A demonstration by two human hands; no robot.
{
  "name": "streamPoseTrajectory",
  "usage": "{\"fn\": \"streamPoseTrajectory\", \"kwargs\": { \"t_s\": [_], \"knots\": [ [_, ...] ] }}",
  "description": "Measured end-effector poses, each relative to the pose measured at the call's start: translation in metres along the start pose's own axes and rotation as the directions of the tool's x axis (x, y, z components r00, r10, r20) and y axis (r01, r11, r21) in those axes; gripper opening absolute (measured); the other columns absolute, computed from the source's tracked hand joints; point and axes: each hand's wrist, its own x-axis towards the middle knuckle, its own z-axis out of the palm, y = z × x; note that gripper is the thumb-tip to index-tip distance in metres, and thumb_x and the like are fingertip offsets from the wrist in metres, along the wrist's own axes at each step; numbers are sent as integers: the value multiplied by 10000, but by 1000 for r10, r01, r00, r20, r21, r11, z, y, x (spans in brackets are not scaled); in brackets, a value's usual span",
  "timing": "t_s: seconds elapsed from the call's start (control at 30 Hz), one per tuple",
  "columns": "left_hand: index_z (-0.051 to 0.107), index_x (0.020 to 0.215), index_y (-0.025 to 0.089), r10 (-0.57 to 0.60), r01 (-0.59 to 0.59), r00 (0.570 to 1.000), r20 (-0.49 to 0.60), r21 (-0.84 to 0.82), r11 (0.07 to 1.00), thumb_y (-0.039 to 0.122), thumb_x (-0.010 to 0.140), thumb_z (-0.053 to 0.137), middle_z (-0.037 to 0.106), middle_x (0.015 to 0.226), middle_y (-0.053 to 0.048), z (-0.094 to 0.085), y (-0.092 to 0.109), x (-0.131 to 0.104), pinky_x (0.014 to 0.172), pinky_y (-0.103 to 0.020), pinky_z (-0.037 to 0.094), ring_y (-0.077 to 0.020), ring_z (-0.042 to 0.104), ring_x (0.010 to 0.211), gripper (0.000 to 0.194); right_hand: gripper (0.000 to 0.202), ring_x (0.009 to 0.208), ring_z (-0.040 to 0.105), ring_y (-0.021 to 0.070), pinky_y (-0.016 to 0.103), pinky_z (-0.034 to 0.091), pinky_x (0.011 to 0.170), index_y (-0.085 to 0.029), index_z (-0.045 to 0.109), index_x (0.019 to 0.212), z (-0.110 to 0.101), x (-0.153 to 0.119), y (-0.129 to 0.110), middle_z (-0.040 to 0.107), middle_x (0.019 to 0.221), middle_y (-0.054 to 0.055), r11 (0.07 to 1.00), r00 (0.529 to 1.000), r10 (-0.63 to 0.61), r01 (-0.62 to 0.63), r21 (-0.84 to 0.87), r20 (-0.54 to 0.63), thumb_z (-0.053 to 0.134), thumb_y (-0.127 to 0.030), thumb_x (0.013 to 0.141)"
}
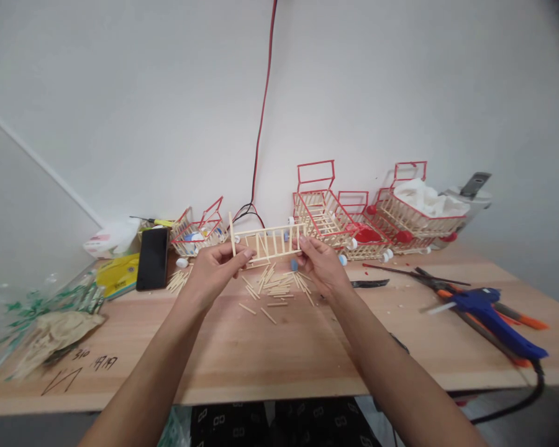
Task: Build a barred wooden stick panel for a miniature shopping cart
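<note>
Between my two hands a small frame of thin wooden sticks [274, 243] is held up above the table, with long rails and short crossbars like a ladder. My left hand [221, 264] pinches its left end, where a longer stick stands upright. My right hand [320, 264] is closed on the right end between thumb and fingers. Below the frame, many loose short sticks [277, 287] lie in a scattered pile on the wooden table [261, 360]. Some of the fingers are hidden behind the frame.
Stick-built miniature carts with red rims [323, 214] line the wall, one holding white material [428, 198]. At right lie a blue glue gun [487, 310], orange-handled pliers [531, 321] and a dark blade [370, 284]. A black phone [152, 259] and plastic bags [51, 335] are at left.
</note>
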Motion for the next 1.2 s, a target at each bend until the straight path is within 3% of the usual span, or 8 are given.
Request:
{"fn": "streamPoseTrajectory", "kwargs": {
  "t_s": [0.43,0.7,0.9,1.07,1.2],
  "knots": [
    [741,884,156,52,-53,999,-9,-50,997,441,788,656,686,829,-56,-3,4,8,599,-230,433,-134,565,712,313,390,536,419,58,208,337,489,-170,735,700,3,-1,0,554,606,-32,1000,1000,16,-16,1,-12,841,-499,521],
    [684,682,148,21,-21,1000,-16,-39,999,423,727,710,607,646,-12,-3,0,17,534,-221,324,-111,493,603,280,385,522,420,60,221,333,496,-164,724,713,1,1,3,561,618,-32,1000,1000,18,-18,-15,-19,829,-494,545],
    [720,770,142,-35,36,999,11,-70,997,445,694,732,612,641,-4,2,-3,19,558,-223,333,-108,490,592,312,380,512,421,62,219,314,498,-164,717,722,-1,2,5,533,574,-41,999,1000,15,-15,-41,-11,816,-499,570],
    [625,624,131,30,-24,998,54,-98,995,458,768,672,485,552,30,2,-11,21,530,-219,280,-82,411,539,360,378,526,418,81,235,306,510,-169,712,741,-3,2,9,538,585,-30,994,1000,2,-3,-113,-6,782,-518,613],
    [674,736,125,21,-13,998,57,-137,990,462,780,665,503,580,26,1,-20,21,542,-217,300,-84,427,555,340,361,546,410,88,245,311,545,-173,718,775,-5,2,12,521,582,-32,981,999,-33,35,-188,11,738,-520,679]
  ]
}}
